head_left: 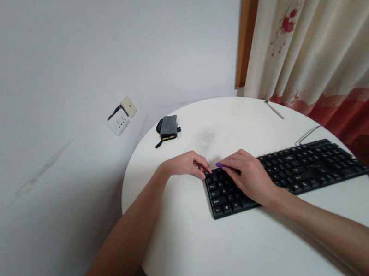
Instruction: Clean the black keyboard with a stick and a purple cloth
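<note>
A black keyboard point(299, 169) lies across the white round table, its left end under my hands. My left hand point(188, 163) is at its far left corner, with bent fingers and thumb closed on the edge there. Over the left keys, my right hand point(248, 172) pinches a slim purple tool point(222, 165). Only the tool's rounded end shows well; the fingers cover the rest, so its kind cannot be made out. Some keys in the left half are hidden beneath my right hand.
A grey pouch point(169, 125) with a black strap and a clip lies at the table's point(202, 247) far left. A thin metallic stick point(274, 109) is at the far right edge. Behind are a wall socket point(118, 122) and a curtain point(313, 43). The keyboard's cable point(306, 134) runs off behind.
</note>
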`<state>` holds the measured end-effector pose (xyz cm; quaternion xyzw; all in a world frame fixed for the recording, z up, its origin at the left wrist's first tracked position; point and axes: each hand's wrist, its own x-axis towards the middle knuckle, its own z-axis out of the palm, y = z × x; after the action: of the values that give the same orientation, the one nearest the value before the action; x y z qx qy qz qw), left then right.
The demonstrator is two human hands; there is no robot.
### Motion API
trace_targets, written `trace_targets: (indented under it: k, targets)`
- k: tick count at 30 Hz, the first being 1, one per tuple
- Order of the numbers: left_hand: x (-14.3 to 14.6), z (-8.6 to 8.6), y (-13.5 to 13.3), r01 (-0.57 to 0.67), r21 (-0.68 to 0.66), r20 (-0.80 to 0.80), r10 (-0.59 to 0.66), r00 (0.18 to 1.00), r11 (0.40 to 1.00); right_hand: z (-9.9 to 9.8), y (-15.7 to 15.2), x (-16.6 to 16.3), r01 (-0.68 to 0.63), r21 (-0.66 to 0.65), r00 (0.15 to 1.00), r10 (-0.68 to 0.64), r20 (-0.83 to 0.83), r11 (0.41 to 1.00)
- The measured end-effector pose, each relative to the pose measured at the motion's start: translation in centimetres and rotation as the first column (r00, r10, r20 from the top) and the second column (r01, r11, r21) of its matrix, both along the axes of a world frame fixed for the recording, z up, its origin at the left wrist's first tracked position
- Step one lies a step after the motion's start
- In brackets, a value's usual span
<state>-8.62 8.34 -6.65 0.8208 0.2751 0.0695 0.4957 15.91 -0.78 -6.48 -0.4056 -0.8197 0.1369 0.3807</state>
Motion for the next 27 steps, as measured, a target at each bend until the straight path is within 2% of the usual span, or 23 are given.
trace_targets:
  k: [4, 8, 10, 12, 14, 16, 18, 20, 22, 24, 27]
  targets:
    - [-0.1, -0.1, -0.1, -0.019, 0.018, -0.010, 0.019, 1.000, 1.000, -0.7, -1.9, -1.7, -0.121, -0.081, 0.984, 0.130, 0.125, 0.989]
    - [-0.2, -0.1, 0.0, -0.007, 0.024, -0.009, 0.007, 1.000, 1.000, -0.1, -3.9, -2.2, -0.272, -0.163, 0.927, 0.304, 0.221, 0.948]
    - [-0.2, -0.1, 0.0, 0.004, 0.015, -0.006, -0.004, 1.000, 1.000, 0.5, -4.5, -2.0, -0.397, -0.197, 0.869, 0.437, 0.233, 0.896]
    - [-0.2, 0.0, 0.0, 0.006, 0.009, -0.006, -0.006, 1.000, 1.000, 1.1, -4.7, -1.8, -0.529, -0.233, 0.795, 0.573, 0.200, 0.816]
    - [-0.2, 0.0, 0.0, 0.004, 0.009, -0.008, -0.004, 1.000, 1.000, 1.5, -4.4, -1.5, -0.583, -0.239, 0.774, 0.620, 0.127, 0.777]
    - [-0.1, 0.0, 0.0, -0.002, 0.007, -0.015, 0.002, 1.000, 1.000, 1.7, -3.5, -1.1, -0.516, -0.210, 0.846, 0.533, 0.032, 0.831]
    - [0.0, 0.1, 0.0, -0.004, -0.006, -0.021, 0.004, 1.000, 1.000, 1.8, -2.4, -0.5, -0.358, -0.175, 0.934, 0.350, -0.075, 0.917]
    - [0.1, 0.2, 0.0, 0.008, -0.016, -0.021, -0.008, 1.000, 1.000, 1.8, -1.2, 0.2, -0.201, -0.146, 0.972, 0.179, -0.156, 0.969]
    - [0.1, 0.3, 0.0, 0.020, -0.013, -0.018, -0.020, 1.000, 1.000, 1.7, -0.2, 0.9, -0.075, -0.089, 0.983, 0.059, -0.175, 0.993]
    - [0.1, 0.3, 0.0, 0.024, -0.008, -0.020, -0.024, 1.000, 1.000, 1.4, 0.4, 1.2, 0.005, -0.018, 0.991, -0.007, -0.131, 1.000]
    - [0.0, 0.2, 0.0, 0.007, -0.010, -0.016, -0.008, 1.000, 1.000, 0.7, 0.0, 0.7, -0.025, 0.005, 1.000, 0.025, 0.019, 1.000]
